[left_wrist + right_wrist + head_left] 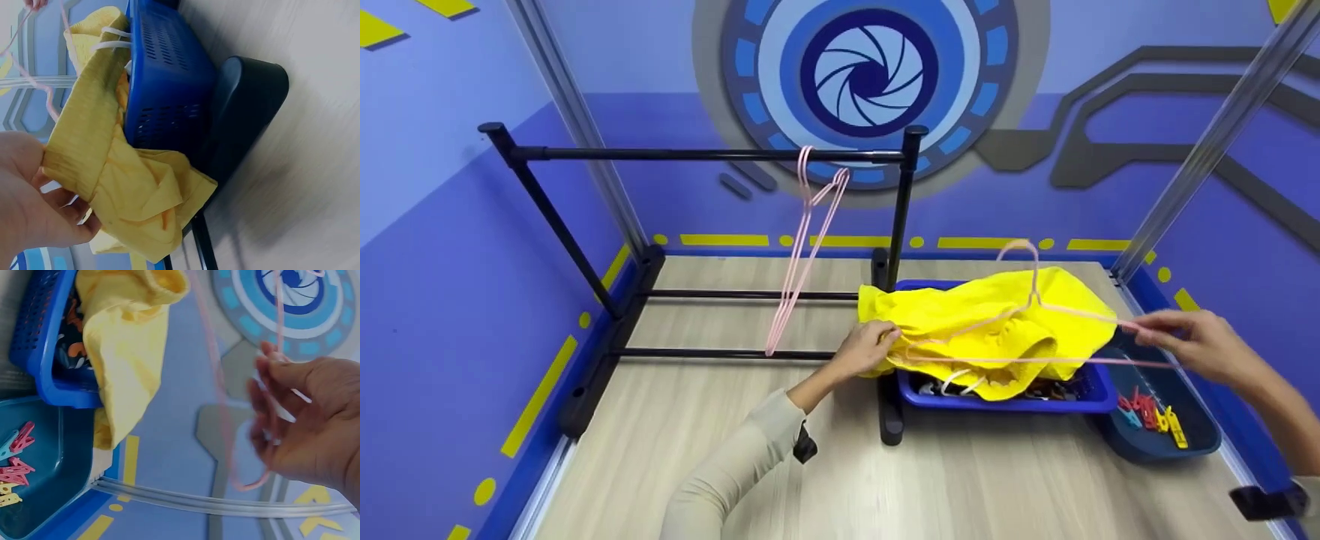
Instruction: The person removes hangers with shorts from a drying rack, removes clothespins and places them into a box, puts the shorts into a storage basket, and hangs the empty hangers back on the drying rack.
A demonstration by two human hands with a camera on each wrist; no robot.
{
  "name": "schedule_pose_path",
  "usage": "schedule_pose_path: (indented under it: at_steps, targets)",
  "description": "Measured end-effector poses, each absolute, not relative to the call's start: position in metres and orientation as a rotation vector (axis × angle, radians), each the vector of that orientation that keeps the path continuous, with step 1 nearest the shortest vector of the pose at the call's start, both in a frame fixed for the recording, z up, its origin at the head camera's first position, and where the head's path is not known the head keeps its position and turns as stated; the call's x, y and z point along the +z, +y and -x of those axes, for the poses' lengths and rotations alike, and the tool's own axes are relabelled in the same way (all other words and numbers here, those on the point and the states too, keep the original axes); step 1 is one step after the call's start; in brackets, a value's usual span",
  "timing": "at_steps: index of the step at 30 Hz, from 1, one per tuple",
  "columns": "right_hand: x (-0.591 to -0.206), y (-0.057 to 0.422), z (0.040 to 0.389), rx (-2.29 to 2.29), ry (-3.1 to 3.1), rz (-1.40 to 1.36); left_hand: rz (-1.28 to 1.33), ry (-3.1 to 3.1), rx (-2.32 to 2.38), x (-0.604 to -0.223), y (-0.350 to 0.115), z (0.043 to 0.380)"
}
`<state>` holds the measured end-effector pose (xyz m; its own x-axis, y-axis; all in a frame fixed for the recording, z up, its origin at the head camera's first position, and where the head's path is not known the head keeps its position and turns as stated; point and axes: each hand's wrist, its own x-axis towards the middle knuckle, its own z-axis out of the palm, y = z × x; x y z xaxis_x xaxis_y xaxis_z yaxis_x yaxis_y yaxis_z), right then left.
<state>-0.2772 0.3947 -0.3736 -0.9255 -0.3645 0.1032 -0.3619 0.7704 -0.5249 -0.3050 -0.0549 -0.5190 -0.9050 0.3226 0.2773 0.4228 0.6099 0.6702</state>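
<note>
Yellow shorts (960,304) with a gathered elastic waistband and white drawstring lie bunched over the blue basket (1005,406). My left hand (864,349) pinches the waistband at its left end, thumb on one side and fingers on the other in the left wrist view. A pink hanger (1019,244) is held up in front of the shorts, hook upward, its left end overlapping the waistband near my left hand. Its right corner is gripped by the fingers of my right hand (1211,346), over the dark teal tub (1204,442).
Two more pink hangers (791,289) hang from the top bar of a black rack (697,154) at the left. Patterned cloth (73,343) lies in the basket under the shorts. Red, yellow and light blue clothespins (1147,411) are in the tub.
</note>
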Motion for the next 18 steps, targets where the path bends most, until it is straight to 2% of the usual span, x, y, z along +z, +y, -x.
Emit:
schedule_pose_path:
  at_steps: [4,11,18]
  targets:
    - [-0.357,0.391,0.264,-0.855,2.730,0.473,0.707,-2.825,-1.082,-0.515,-0.057,0.300]
    - [-0.330,0.377,0.248,-0.802,2.742,0.443,0.893,-2.918,-0.929,-0.498,-0.068,0.288]
    - [-0.323,0.362,0.241,-0.838,2.741,0.483,0.753,-2.812,-0.979,-0.453,-0.087,0.281]
